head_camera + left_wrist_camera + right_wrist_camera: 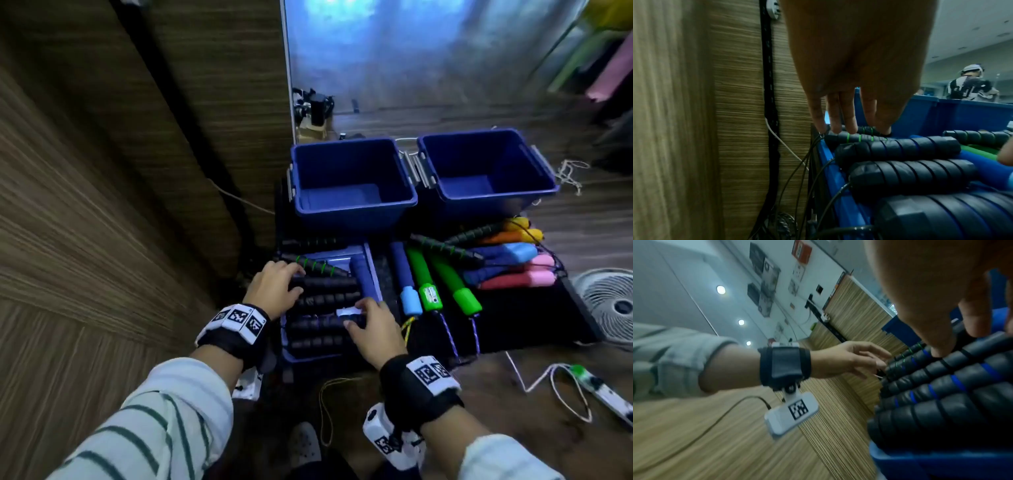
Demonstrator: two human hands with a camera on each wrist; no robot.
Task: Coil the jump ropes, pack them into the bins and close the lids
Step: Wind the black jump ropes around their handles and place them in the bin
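Striped sleeves [164,421] and black wrist straps fill the near edge of the head view, and both hands reach forward over a row of black handles [325,301] lying side by side in a shallow blue tray [375,274], which may be one of the lids. These handles run left to right, across the line of the forearms, so any grasp would come from above, fingers wrapping across the short way.

Left hand [274,287] sits at the left ends of the handles, fingers nearly straight and spread, tips touching a green-ringed handle [857,138] at the far end of the row; it holds nothing. Right hand [371,329] rests on the right ends, fingers loosely bent over one black handle beside a small white tag [347,311]; whether it actually grips cannot be told. Thin black cords [807,162] trail off the handles' left ends, uncoiled, so the left hand is nearer the cord and the right nearer the free ends.

Beyond the tray stand two open blue bins [352,209], both with nothing in them. Right of the tray lie more handles on a black mat [534,322]: blue, green, orange, pink. Further right sit a white fan [613,301] and a power strip [609,397].

No brand is readable: the tag is too bright, a green handle's label [430,294] too small, and the wristbands show only square black-and-white markers [239,317].
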